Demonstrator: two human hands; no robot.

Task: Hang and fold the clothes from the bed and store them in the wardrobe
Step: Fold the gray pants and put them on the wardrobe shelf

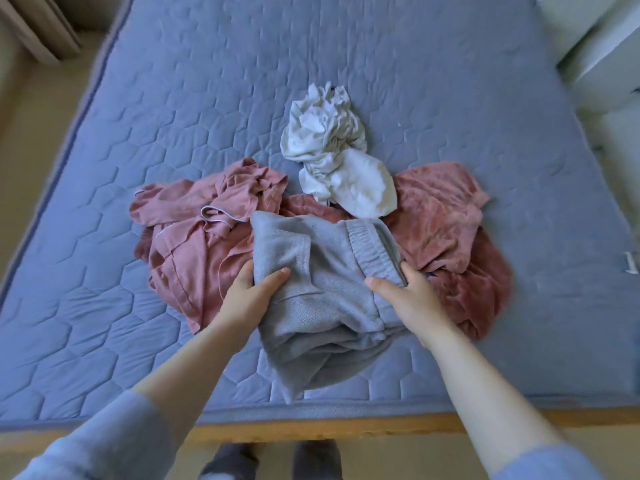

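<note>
The grey fleecy garment with a ribbed elastic band point(325, 292), partly folded into a thick bundle, is at 6 o'clock on the blue quilted mattress point(207, 81), with its lower end near the wooden bed frame point(346, 426). It is probably a pair of trousers, though the folds hide its shape. The left hand point(252, 296) grips the bundle's edge at 9 o'clock, thumb on top and fingers tucked under the cloth. The right hand point(408, 296) grips the edge at 3 o'clock beside the elastic band, thumb lying across the fabric.

A thin pink crumpled garment point(194, 237) lies at 9 o'clock of the bundle, touching it. A dusty-red plush garment point(443, 216) spreads at 3 o'clock and runs beneath it. A white crumpled garment point(332, 150) sits at 12 o'clock, its near end resting on the red plush. White furniture point(595, 46) stands past the mattress at 2 o'clock.
</note>
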